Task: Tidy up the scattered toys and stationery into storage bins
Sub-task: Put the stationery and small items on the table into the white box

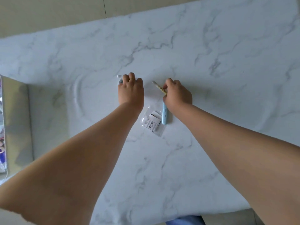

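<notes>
From the head view, both my arms reach to the middle of the frame over the marble tabletop [211, 54]. My left hand [131, 90] is cupped over a small roll of tape [120, 82], fingers curled down around it so I can lift it whole; only its left edge shows past my knuckles, and a small white piece [119, 76] peeks out just above it, too hidden to name. My right hand [177, 95] pinches a pale marker [159, 88] near its middle, its tip angled up and left, which I judge to be a grip for carrying. A light blue pen [164, 115] lies just below that hand, its upper end hidden beneath my palm; whether I hold it too I cannot tell. Beside it, lower centre, a clear packet of small cards [151, 123] rests flat, untouched, waiting its turn. At the far left edge, a storage bin [3, 127] with colourful contents sits partly out of frame, well apart from both hands, so I expect a leftward carry.
</notes>
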Available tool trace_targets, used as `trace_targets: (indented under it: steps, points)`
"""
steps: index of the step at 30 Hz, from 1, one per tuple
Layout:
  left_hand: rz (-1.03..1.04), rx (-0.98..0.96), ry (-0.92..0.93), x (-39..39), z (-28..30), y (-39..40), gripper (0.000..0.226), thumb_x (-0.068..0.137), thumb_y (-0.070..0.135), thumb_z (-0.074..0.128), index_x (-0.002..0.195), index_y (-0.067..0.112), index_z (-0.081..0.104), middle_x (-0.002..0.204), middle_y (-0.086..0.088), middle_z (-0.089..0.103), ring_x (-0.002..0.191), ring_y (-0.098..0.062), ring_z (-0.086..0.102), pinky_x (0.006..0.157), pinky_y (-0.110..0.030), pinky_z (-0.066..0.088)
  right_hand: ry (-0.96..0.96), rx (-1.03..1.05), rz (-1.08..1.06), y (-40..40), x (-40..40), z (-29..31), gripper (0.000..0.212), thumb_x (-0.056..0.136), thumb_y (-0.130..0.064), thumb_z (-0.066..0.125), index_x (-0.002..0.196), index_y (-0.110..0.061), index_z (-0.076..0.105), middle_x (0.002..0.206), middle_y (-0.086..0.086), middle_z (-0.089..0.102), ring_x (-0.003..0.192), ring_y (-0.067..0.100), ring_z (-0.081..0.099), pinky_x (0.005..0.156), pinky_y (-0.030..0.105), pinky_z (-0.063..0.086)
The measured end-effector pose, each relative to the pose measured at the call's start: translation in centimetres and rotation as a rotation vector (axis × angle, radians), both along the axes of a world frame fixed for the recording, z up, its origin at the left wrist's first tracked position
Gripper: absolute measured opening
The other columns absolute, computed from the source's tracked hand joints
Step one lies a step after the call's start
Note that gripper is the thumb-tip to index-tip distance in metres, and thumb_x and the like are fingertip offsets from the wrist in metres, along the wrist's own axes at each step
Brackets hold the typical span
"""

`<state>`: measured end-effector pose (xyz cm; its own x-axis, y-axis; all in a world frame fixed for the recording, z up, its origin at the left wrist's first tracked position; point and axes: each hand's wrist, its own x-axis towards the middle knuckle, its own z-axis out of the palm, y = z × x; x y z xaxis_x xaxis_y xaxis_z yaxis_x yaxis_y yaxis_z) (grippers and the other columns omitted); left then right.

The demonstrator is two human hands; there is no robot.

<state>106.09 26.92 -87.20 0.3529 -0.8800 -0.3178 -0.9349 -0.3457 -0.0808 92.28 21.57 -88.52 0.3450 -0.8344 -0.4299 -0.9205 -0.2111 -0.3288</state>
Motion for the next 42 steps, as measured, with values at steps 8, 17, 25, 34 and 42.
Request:
trace_targets:
  steps: [8,17,25,34,42]
  points:
    - [0.055,0.030,0.052,1.9,-1.0,0.5,0.035,0.084,-0.004,0.045,0.118,0.004,0.053,0.122,-0.015,0.053,0.121,-0.034,0.042,0.087,-0.039,0.040,-0.027,0.003,0.016,0.3,2.5,0.4,0.029,0.086,-0.008,0.051,0.112,-0.020,0.052,0.117,0.007,0.052,0.098,0.031,0.059,0.069,0.029,0.038]
    - [0.072,-0.034,0.063,8.1,4.0,5.2,0.039,0.082,-0.002,0.051,0.121,0.008,0.050,0.123,-0.012,0.050,0.122,-0.032,0.040,0.086,-0.034,0.038,-0.047,-0.029,0.078,4.3,11.0,5.0,0.030,0.086,-0.008,0.054,0.113,-0.023,0.052,0.116,0.006,0.052,0.089,0.027,0.057,0.069,0.029,0.036]
    - [0.156,-0.107,-0.004,22.0,10.2,14.5,0.037,0.088,0.001,0.043,0.124,0.009,0.049,0.121,-0.011,0.051,0.119,-0.031,0.041,0.081,-0.034,0.038,-0.156,-0.058,0.144,12.9,26.5,9.8,0.030,0.083,-0.008,0.051,0.108,-0.025,0.051,0.109,0.002,0.053,0.076,0.023,0.050,0.065,0.028,0.034]
    - [0.235,-0.031,-0.069,34.1,12.8,24.9,0.039,0.083,0.004,0.053,0.121,0.011,0.050,0.119,-0.010,0.051,0.115,-0.030,0.042,0.076,-0.032,0.036,-0.236,-0.085,0.276,20.5,40.2,13.1,0.027,0.087,-0.014,0.054,0.111,-0.026,0.053,0.111,0.003,0.056,0.094,0.027,0.059,0.069,0.028,0.035]
    - [0.284,-0.019,-0.036,36.5,10.9,29.7,0.034,0.085,0.013,0.051,0.119,0.013,0.054,0.120,-0.010,0.052,0.115,-0.030,0.043,0.080,-0.035,0.039,-0.230,-0.082,0.245,23.6,43.1,10.8,0.027,0.089,-0.017,0.052,0.113,-0.027,0.054,0.119,0.000,0.057,0.102,0.025,0.059,0.072,0.027,0.037]
